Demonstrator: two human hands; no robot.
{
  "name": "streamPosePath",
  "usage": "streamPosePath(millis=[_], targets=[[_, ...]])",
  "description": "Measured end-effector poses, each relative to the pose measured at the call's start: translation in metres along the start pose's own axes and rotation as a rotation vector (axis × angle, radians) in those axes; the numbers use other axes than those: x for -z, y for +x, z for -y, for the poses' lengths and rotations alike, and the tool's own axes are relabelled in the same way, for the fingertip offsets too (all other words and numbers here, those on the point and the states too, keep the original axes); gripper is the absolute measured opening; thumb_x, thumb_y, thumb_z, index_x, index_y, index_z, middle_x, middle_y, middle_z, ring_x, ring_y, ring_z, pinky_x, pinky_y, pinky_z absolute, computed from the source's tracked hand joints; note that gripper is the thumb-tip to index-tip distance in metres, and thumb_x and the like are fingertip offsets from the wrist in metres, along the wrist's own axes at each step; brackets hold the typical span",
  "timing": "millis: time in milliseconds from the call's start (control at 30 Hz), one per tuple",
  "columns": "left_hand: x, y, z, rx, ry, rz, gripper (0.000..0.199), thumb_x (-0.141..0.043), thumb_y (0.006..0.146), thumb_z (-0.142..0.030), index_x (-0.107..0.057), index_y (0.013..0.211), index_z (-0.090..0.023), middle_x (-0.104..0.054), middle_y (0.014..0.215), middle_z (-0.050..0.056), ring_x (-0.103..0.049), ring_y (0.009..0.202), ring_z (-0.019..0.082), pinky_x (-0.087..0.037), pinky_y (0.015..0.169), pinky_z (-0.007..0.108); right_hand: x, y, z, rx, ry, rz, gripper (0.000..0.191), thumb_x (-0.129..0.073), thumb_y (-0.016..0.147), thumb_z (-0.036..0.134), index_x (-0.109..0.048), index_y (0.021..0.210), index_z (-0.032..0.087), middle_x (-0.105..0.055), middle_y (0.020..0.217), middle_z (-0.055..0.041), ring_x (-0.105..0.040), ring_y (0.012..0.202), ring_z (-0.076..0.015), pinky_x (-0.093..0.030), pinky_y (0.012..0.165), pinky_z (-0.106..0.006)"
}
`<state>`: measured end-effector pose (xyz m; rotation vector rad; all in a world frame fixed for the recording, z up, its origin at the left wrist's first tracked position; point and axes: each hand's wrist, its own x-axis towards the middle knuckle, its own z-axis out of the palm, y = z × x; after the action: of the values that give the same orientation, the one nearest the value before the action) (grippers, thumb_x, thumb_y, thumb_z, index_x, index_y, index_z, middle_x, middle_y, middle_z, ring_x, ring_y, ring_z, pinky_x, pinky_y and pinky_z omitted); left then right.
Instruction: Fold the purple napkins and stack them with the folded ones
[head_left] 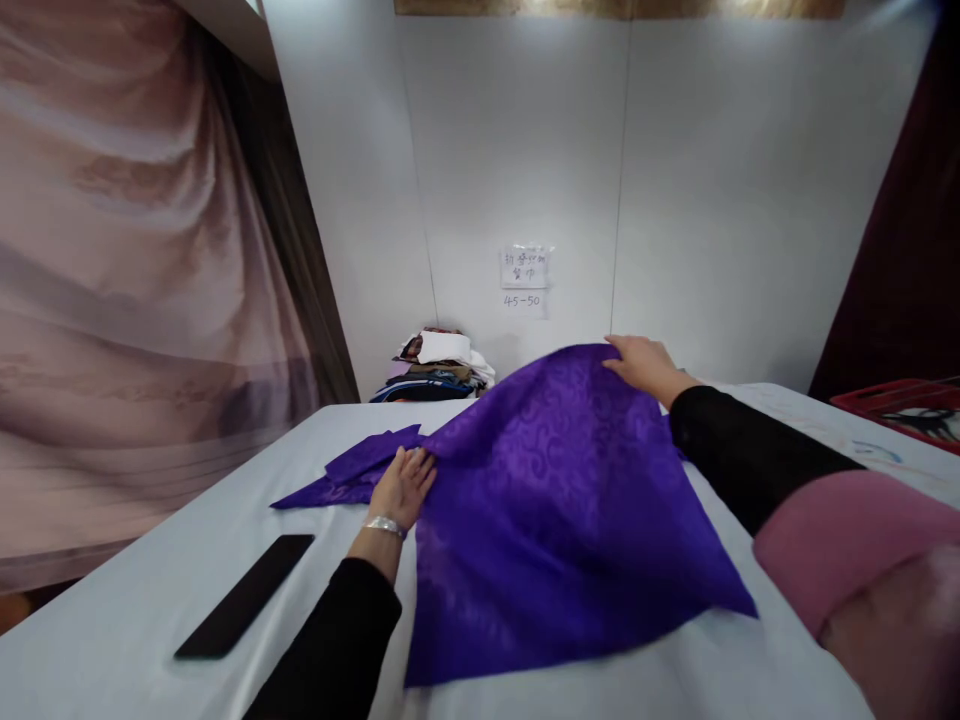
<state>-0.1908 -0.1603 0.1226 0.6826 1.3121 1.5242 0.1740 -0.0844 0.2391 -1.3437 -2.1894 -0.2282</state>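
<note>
A purple cloth napkin [555, 500] with a swirling woven pattern is held up by its far edge, and its lower part hangs down to the white table. My right hand [643, 362] pinches the upper right corner, raised above the table. Lower and to the left, my left hand [405, 485], with a silver bracelet at the wrist, grips the other upper corner between thumb and fingers. Behind that hand lies more purple fabric [367, 462], loosely folded on the table; my hand and the raised napkin partly cover it.
A flat black rectangular object [246, 597] lies at the left of the white tabletop [142, 620]. Folded clothes [435, 370] are piled beyond the far edge. Handwritten paper signs [525, 280] hang on the wall. A red crate [900, 405] stands at the right, a pink curtain [127, 270] hangs left.
</note>
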Motion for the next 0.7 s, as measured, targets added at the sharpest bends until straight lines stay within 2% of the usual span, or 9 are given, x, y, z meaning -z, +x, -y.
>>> streamPosePath(millis=[67, 133, 167, 267, 333, 400, 500, 600, 700], targets=[[-0.006, 0.015, 0.018, -0.022, 0.094, -0.022, 0.025, -0.035, 0.09, -0.034, -0.052, 0.101, -0.021, -0.063, 0.109, 0.007, -0.06, 0.099, 0.015, -0.046, 0.088, 0.034, -0.021, 0.007, 0.005, 0.008, 0.018, -0.022, 0.04, -0.052, 0.086, 0.03, -0.047, 0.123, 0.015, -0.046, 0.129, -0.0104, -0.043, 0.117, -0.026, -0.035, 0.096, -0.049], [-0.004, 0.019, 0.041, -0.043, 0.217, -0.017, 0.023, -0.051, 0.082, -0.034, -0.055, 0.099, -0.019, -0.063, 0.108, 0.009, -0.058, 0.103, 0.02, -0.041, 0.092, 0.039, -0.044, -0.007, 0.009, 0.057, 0.079, 0.029, 0.043, -0.052, 0.085, 0.028, -0.047, 0.125, 0.015, -0.04, 0.137, -0.0079, -0.027, 0.129, -0.0278, -0.02, 0.105, -0.047], [-0.001, 0.019, 0.053, -0.06, 0.278, -0.005, 0.023, -0.058, 0.076, -0.031, -0.057, 0.096, -0.018, -0.064, 0.106, 0.01, -0.057, 0.105, 0.022, -0.039, 0.095, 0.039, -0.056, -0.02, 0.011, 0.086, 0.121, 0.072, 0.041, -0.051, 0.084, 0.027, -0.05, 0.123, 0.016, -0.039, 0.139, -0.0061, -0.024, 0.131, -0.0263, -0.016, 0.107, -0.044], [0.011, 0.012, 0.083, -0.135, 0.467, 0.041, 0.026, -0.069, 0.061, -0.024, -0.062, 0.086, -0.017, -0.065, 0.102, 0.01, -0.052, 0.111, 0.027, -0.032, 0.1, 0.038, -0.083, -0.075, 0.012, 0.07, 0.201, 0.161, 0.036, -0.053, 0.082, 0.026, -0.058, 0.116, 0.015, -0.052, 0.128, -0.0085, -0.042, 0.121, -0.0238, -0.028, 0.104, -0.038], [0.021, 0.007, 0.094, -0.272, 0.77, 0.061, 0.03, -0.066, 0.063, -0.025, -0.062, 0.091, -0.017, -0.062, 0.109, 0.009, -0.048, 0.115, 0.028, -0.029, 0.102, 0.039, -0.094, -0.117, 0.01, 0.035, 0.246, 0.227, 0.03, -0.053, 0.081, 0.026, -0.063, 0.108, 0.016, -0.063, 0.112, -0.0085, -0.056, 0.104, -0.0223, -0.042, 0.094, -0.035], [0.03, 0.0, 0.099, -0.42, 1.143, 0.063, 0.036, -0.058, 0.07, -0.027, -0.059, 0.103, -0.015, -0.058, 0.117, 0.011, -0.047, 0.115, 0.028, -0.031, 0.099, 0.039, -0.1, -0.16, 0.004, -0.011, 0.281, 0.295, 0.031, -0.053, 0.081, 0.031, -0.064, 0.107, 0.019, -0.066, 0.107, -0.0074, -0.061, 0.097, -0.0223, -0.048, 0.087, -0.034], [0.037, -0.012, 0.1, -0.493, 1.478, 0.063, 0.043, -0.048, 0.078, -0.03, -0.053, 0.116, -0.012, -0.057, 0.116, 0.013, -0.05, 0.109, 0.028, -0.037, 0.091, 0.037, -0.101, -0.217, -0.007, -0.182, 0.369, 0.447, 0.039, -0.052, 0.081, 0.042, -0.061, 0.114, 0.024, -0.059, 0.12, -0.0068, -0.053, 0.111, -0.0255, -0.039, 0.098, -0.039], [0.037, -0.023, 0.1, -0.439, 1.542, 0.07, 0.045, -0.043, 0.08, -0.031, -0.048, 0.121, -0.011, -0.057, 0.112, 0.014, -0.057, 0.097, 0.025, -0.041, 0.082, 0.035, -0.097, -0.258, -0.018, -0.365, 0.378, 0.43, 0.049, -0.047, 0.082, 0.05, -0.054, 0.123, 0.024, -0.052, 0.129, -0.0074, -0.047, 0.118, -0.0269, -0.034, 0.102, -0.042], [0.037, -0.03, 0.1, -0.32, 1.425, 0.107, 0.041, -0.045, 0.078, -0.029, -0.051, 0.115, -0.014, -0.061, 0.1, 0.011, -0.061, 0.083, 0.022, -0.042, 0.072, 0.032, -0.093, -0.28, -0.024, -0.479, 0.35, 0.357, 0.054, -0.046, 0.081, 0.052, -0.05, 0.127, 0.023, -0.052, 0.128, -0.0091, -0.048, 0.116, -0.027, -0.035, 0.101, -0.042]])
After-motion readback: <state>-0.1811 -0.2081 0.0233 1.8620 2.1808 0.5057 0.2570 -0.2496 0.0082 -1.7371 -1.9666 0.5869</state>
